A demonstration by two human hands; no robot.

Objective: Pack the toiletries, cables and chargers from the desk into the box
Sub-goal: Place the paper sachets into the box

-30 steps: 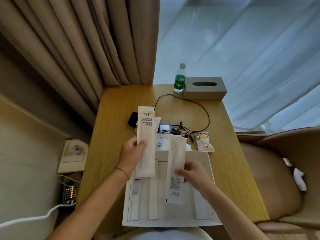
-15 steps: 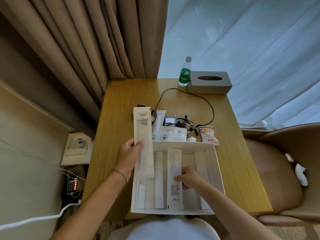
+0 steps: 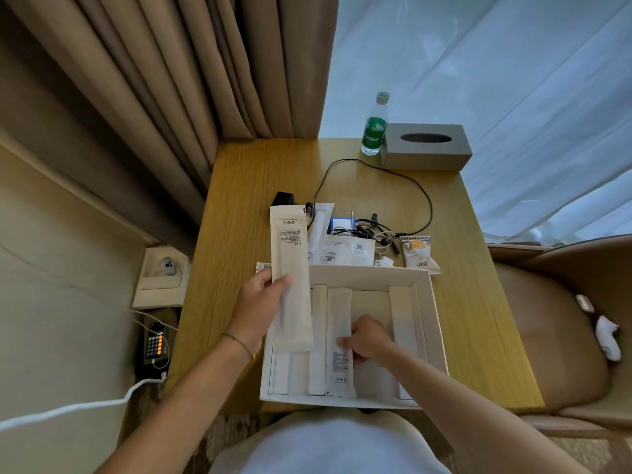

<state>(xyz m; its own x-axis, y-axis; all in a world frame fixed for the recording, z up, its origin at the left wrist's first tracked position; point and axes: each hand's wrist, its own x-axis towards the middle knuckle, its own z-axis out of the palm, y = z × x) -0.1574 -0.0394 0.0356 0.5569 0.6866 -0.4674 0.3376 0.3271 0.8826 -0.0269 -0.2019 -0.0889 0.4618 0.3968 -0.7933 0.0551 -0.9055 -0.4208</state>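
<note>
A white open box (image 3: 371,273) with inner dividers sits at the desk's near edge. My left hand (image 3: 261,302) grips a long beige toiletry packet (image 3: 290,268) upright over the box's left side. My right hand (image 3: 367,338) pinches a second long packet (image 3: 340,323), which lies flat inside the box beside a divider. Behind the box lie flat white sachets (image 3: 345,251), a small blue box (image 3: 340,223), a black charger (image 3: 284,199), tangled cables (image 3: 371,230) with a long black loop, and an orange snack packet (image 3: 419,256).
A green-labelled water bottle (image 3: 374,130) and a grey tissue box (image 3: 425,147) stand at the desk's far edge. Curtains hang behind. A brown armchair (image 3: 561,323) is at the right. Left of the desk are a wall socket (image 3: 164,268), a phone (image 3: 155,342) and a white cable.
My right hand has lowered its packet from above the box's far rim down flat into the box. My left hand keeps the other packet over the box's left side.
</note>
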